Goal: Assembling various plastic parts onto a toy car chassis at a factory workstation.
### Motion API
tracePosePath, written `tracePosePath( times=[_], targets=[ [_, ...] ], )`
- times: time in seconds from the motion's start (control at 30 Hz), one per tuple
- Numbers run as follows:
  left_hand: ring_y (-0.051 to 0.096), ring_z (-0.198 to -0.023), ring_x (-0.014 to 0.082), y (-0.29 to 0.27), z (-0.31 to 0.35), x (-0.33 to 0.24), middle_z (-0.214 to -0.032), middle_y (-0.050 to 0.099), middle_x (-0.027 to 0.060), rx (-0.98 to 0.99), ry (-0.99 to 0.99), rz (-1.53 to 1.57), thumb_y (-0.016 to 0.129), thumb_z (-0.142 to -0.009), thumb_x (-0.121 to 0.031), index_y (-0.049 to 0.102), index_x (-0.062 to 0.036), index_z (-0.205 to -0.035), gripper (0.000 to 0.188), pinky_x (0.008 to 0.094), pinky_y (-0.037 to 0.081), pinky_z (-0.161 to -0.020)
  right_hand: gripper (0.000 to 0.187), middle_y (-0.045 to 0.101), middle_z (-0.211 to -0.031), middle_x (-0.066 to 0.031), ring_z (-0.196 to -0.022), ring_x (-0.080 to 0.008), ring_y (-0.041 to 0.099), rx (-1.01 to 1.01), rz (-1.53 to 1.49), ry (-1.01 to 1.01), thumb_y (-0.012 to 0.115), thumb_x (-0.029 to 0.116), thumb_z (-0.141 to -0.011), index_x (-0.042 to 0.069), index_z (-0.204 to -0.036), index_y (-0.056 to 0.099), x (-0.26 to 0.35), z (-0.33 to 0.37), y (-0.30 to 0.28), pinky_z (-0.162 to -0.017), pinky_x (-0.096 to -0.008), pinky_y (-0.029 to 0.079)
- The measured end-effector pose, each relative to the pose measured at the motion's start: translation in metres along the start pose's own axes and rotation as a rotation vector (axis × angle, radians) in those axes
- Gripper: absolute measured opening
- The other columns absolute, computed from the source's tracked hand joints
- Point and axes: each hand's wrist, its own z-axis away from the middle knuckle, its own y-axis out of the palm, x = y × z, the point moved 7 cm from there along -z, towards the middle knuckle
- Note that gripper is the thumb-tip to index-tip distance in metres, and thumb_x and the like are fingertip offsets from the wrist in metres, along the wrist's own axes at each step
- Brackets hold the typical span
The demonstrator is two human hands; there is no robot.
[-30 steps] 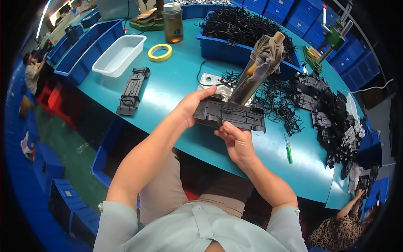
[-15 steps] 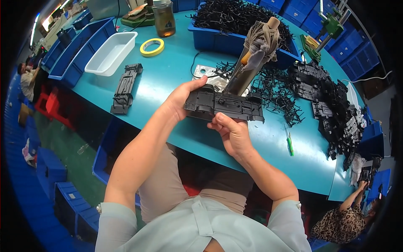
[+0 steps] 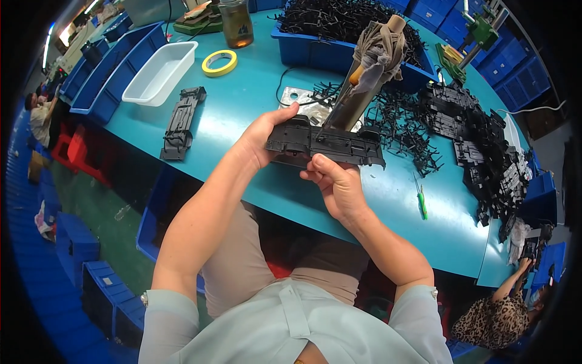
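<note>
A long black plastic chassis-like part (image 3: 333, 145) is held level over the near edge of the table. My left hand (image 3: 262, 136) grips its left end, thumb along the far side. My right hand (image 3: 336, 185) pinches the near edge around the middle, thumb on top. Just beyond, a thick slanting tube (image 3: 354, 100) with a grey cloth (image 3: 381, 51) bound round its upper end comes down to the part; a thin dark tip at its foot meets or nearly meets the top face. A similar black part (image 3: 182, 124) lies on the table to the left.
Small black pieces (image 3: 397, 124) lie scattered behind the part, and more fill a blue bin (image 3: 315, 57). Black parts are heaped (image 3: 479, 145) at right. A green-handled pointed tool (image 3: 422, 206), yellow tape (image 3: 219, 63), a white tray (image 3: 160, 73) and a jar (image 3: 236, 24) stand about. A co-worker (image 3: 494, 321) sits lower right.
The view has shifted slightly. Both hands keep their hold on the black part, which sits almost unchanged under the tube, perhaps tilted a little.
</note>
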Motion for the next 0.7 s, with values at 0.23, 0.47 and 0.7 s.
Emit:
tracePosePath(
  times=[0.23,0.47,0.7],
  targets=[
    [0.065,-0.071,0.0211,0.0003,0.0006,-0.0002,-0.086,0.065,0.0114,0.003,-0.007,-0.007,0.055,-0.089,-0.040,0.057,-0.0023,-0.098,0.038,0.0358,0.055,-0.064,0.011,0.064,-0.085,-0.0055,-0.077,-0.0144,0.062,0.012,-0.003,0.003,0.066,0.007,-0.082,0.002,-0.092,0.064,0.0001,-0.0002,0.0003,-0.070,-0.0345,0.057],
    [0.066,-0.073,0.0217,0.0009,0.0032,-0.0023,-0.086,0.065,0.0116,-0.007,0.006,-0.002,0.056,-0.089,-0.039,0.057,-0.0021,-0.099,0.038,0.0370,0.055,-0.065,0.011,0.064,-0.085,-0.0056,-0.078,-0.0145,0.062,-0.009,0.009,0.010,0.067,0.007,-0.082,0.002,-0.091,0.064,-0.0006,-0.0007,-0.0005,-0.071,-0.0345,0.056],
    [0.064,-0.075,0.0210,0.0021,0.0045,-0.0020,-0.089,0.065,0.0095,-0.027,-0.013,-0.026,0.055,-0.088,-0.040,0.058,-0.0055,-0.103,0.038,0.0369,0.054,-0.062,0.011,0.064,-0.084,-0.0057,-0.077,-0.0148,0.062,-0.007,0.000,0.003,0.066,0.007,-0.082,0.002,-0.091,0.064,-0.0007,-0.0015,-0.0013,-0.071,-0.0342,0.056]
  ],
)
